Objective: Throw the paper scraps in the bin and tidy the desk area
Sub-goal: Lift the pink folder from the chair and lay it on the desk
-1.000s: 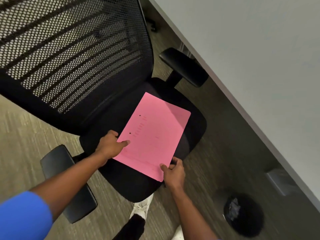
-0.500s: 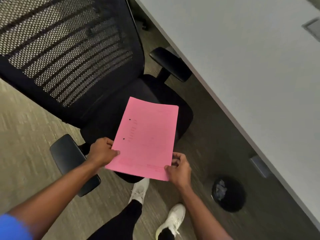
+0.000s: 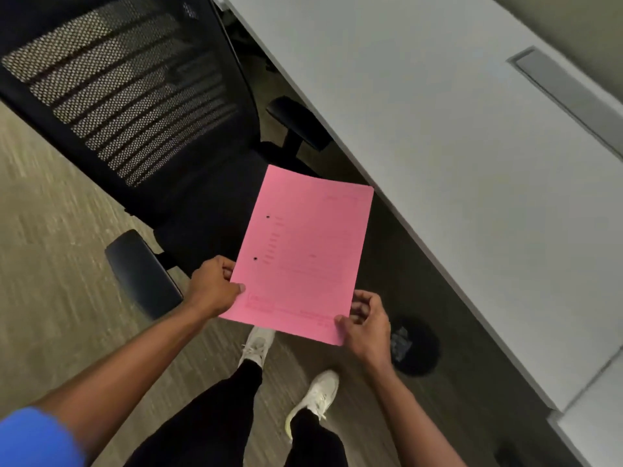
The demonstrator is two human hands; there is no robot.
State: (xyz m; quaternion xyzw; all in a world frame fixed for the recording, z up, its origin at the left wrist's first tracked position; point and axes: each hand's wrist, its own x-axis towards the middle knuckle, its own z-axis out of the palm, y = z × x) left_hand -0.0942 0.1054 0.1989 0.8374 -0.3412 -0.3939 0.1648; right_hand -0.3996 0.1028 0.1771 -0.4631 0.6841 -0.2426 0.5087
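Spanning the right side, the grey worktop (image 3: 455, 163) runs diagonally, with the black mesh chair (image 3: 141, 106) to its left on the carpet. Between chair and worktop, a pink sheet (image 3: 303, 254) is held in the air, clear of the seat. Below the worktop's edge stands a black bin (image 3: 418, 348) with crumpled scraps (image 3: 399, 342) inside, just right of the sheet. Left hand (image 3: 212, 288) pinches the sheet's near left edge, its grip closed on it; right hand (image 3: 367, 325) pinches the near right corner, thumb on top.
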